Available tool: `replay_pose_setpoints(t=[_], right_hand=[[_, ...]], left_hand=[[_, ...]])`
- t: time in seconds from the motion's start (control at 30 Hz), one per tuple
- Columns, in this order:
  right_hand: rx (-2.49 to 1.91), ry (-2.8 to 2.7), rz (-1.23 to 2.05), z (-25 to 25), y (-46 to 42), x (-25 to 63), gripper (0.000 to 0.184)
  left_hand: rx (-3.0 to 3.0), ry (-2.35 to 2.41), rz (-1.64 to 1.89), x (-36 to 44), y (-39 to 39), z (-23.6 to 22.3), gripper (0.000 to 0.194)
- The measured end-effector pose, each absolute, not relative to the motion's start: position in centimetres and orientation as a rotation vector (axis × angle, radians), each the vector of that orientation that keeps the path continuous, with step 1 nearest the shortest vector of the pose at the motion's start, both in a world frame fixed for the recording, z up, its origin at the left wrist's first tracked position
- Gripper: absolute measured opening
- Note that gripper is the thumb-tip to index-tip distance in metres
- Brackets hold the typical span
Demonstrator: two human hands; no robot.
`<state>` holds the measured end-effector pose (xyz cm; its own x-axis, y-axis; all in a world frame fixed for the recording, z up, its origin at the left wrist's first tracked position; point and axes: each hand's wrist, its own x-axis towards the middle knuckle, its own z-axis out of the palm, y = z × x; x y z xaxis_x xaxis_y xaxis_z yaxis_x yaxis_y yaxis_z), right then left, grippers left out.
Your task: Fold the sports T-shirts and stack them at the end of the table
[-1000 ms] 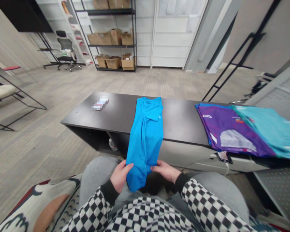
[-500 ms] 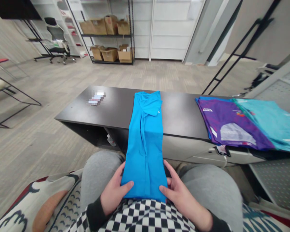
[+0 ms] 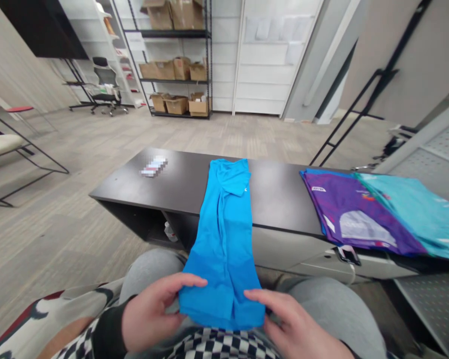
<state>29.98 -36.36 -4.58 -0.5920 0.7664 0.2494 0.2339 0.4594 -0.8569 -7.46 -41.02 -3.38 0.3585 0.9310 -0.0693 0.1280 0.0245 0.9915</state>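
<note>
A bright blue shirt (image 3: 222, 239) stretches from the dark tabletop (image 3: 179, 187) down over my lap, with its collar end lying on the table. Near its bottom edge, my left hand (image 3: 153, 314) holds the shirt's left side, the thumb lying across the cloth. My right hand (image 3: 294, 321) holds the opposite side, its fingers on top of the fabric. A fold runs lengthwise down the shirt.
A purple printed jersey (image 3: 355, 214) and a teal garment (image 3: 407, 214) lie overlapped at the table's right. A phone (image 3: 347, 254) sits at the near edge, and a blurred item (image 3: 154, 166) lies at the left. Shelves with cardboard boxes (image 3: 175, 62) stand beyond.
The shirt has gone from a short bunched shape to a long flat strip. My hands have spread apart to its sides, and its near end now sits closer to me.
</note>
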Motion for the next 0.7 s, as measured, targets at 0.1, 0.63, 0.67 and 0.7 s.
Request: replay_pose_setpoints(t=[0.1,0.63,0.67,0.7], right_hand=[[-0.712,-2.116,0.726,-4.3,-34.7,29.5,0.062],[-0.661,-2.158,0.341,4.1,-23.2,28.2,0.037],[-0.687,-2.135,0.371,4.5,-21.9,27.9,0.03],[-0.719,-2.1,0.422,4.8,-20.4,27.5,0.023]], left_hand=[[1.955,1.134,0.777,-8.2,-39.4,-4.1,0.071],[2.533,1.064,1.005,-9.9,-26.5,2.3,0.042],[2.476,1.11,0.984,-9.9,-25.4,3.4,0.036],[2.415,1.159,0.983,-9.8,-24.1,4.4,0.031]])
